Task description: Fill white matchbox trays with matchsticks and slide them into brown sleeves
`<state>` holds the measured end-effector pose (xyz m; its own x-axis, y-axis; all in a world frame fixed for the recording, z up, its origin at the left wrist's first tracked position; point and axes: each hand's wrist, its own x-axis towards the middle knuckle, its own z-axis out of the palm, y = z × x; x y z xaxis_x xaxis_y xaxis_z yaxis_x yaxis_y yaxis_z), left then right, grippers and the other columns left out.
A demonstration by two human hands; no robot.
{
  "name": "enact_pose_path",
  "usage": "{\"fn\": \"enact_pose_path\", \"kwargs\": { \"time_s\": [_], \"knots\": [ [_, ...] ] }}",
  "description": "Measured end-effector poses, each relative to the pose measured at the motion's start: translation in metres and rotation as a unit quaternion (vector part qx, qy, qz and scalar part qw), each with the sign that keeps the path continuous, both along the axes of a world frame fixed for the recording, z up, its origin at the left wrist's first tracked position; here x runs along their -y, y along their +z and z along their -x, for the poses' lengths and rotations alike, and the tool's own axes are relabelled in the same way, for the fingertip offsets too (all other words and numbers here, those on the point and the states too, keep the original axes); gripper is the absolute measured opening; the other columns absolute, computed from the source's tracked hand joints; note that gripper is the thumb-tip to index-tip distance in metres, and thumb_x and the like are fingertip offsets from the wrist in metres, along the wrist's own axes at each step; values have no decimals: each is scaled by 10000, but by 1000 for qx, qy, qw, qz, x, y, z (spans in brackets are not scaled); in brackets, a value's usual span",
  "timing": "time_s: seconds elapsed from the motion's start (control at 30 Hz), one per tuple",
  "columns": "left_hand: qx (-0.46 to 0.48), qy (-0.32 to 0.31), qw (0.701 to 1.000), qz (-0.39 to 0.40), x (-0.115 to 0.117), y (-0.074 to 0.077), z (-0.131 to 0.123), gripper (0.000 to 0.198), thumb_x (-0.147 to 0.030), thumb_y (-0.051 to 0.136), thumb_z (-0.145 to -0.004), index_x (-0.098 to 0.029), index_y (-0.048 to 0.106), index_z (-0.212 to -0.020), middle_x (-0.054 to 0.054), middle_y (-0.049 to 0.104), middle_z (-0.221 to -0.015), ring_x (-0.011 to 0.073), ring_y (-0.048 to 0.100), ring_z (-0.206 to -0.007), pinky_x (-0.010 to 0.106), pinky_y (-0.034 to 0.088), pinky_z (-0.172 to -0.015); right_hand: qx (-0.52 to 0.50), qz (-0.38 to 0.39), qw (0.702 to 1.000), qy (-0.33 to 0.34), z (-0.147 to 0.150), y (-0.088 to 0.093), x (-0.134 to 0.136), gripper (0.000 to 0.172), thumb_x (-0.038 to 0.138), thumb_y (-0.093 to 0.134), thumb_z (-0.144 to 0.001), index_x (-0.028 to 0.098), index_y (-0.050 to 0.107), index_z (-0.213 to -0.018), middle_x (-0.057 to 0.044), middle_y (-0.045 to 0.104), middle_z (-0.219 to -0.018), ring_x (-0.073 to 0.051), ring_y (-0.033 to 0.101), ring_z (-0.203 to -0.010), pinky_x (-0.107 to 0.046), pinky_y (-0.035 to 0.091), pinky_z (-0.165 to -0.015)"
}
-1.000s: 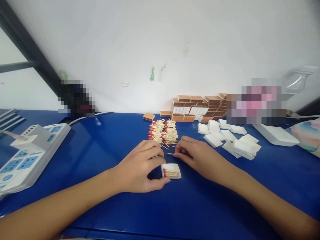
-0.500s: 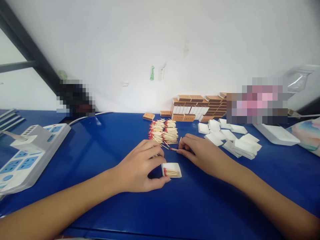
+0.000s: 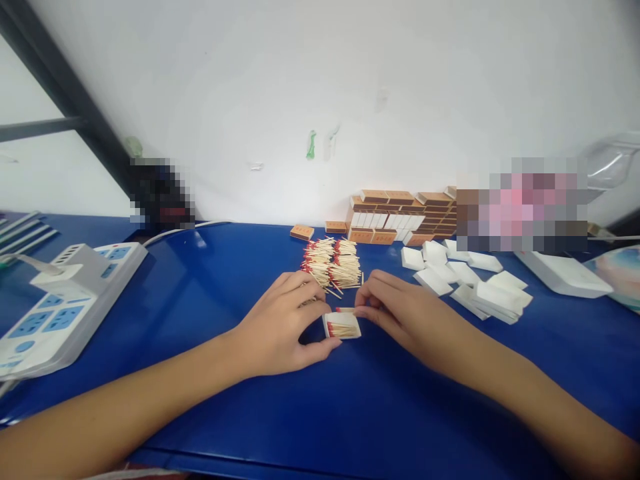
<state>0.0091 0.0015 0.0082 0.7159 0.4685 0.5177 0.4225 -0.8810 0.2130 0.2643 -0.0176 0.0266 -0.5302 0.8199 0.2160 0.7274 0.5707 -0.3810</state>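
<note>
My left hand (image 3: 280, 327) curls round the left end of a small white matchbox tray (image 3: 347, 318), its thumb at the near corner and fingers at the far side. Red-tipped matches (image 3: 343, 330) lie inside, heads to the left. Some matchsticks also show between the fingers of that hand. My right hand (image 3: 393, 303) pinches a match (image 3: 345, 309) over the tray's far edge, its red head pointing left. Just beyond both hands is a heap of loose matches (image 3: 345, 267) in two side-by-side bunches.
Stacked brown matchboxes (image 3: 440, 217) stand against the wall, with single boxes (image 3: 302, 232) to their left. Several white trays (image 3: 463, 273) lie scattered at the right, near a larger white box (image 3: 565, 273). A power strip (image 3: 75, 300) with a plugged-in cable is at the left.
My right hand has brought the match from beside the heap toward me, to the tray's far edge. My left hand stays at the tray, which sits slightly higher in view.
</note>
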Motion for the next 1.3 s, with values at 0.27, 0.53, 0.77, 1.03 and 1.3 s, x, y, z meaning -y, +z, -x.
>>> {"fn": "enact_pose_path", "kwargs": {
  "time_s": [0.27, 0.53, 0.77, 1.03, 1.3],
  "knots": [
    [12, 1, 1000, -2, 1, -1, -1, 262, -408, 728, -929, -162, 722, -1018, 92, 715, -1024, 263, 631, -1047, 444, 505, -955, 6, 42, 999, 33, 14, -1, 11, 82, 187, 569, -1025, 220, 613, -965, -37, 670, -983, -161, 634, -762, -290, 477, -654],
    [4, -56, 998, 9, 4, 1, -2, 281, -426, 736, -908, -170, 720, -1022, 83, 714, -982, 258, 643, -1012, 435, 506, -953, -75, -3, 993, -96, 18, -17, -12, 84, 258, 658, -970, 217, 666, -897, 10, 586, -760, -148, 536, -656, -280, 385, -607],
    [2, -66, 998, 14, 4, 1, -2, 261, -400, 755, -896, -168, 718, -1011, 77, 713, -978, 262, 643, -1020, 434, 500, -950, -62, 8, 990, -124, 27, -26, -23, 168, 251, 666, -935, 210, 620, -778, 7, 600, -750, -148, 525, -664, -279, 360, -615],
    [2, -61, 998, 16, 4, 3, -4, 254, -400, 758, -893, -181, 724, -1018, 78, 718, -976, 251, 649, -999, 426, 513, -942, -48, 14, 986, -162, 31, -24, -22, 149, 236, 648, -915, 212, 609, -773, -4, 619, -764, -160, 543, -689, -287, 354, -624],
    [1, -53, 999, 4, 2, 3, -2, 248, -393, 746, -908, -172, 722, -1019, 83, 720, -986, 252, 658, -996, 424, 507, -930, -21, 24, 988, -151, 20, -18, -21, 165, 219, 624, -935, 209, 600, -772, -4, 606, -762, -152, 525, -664, -285, 337, -607]
  ]
}}
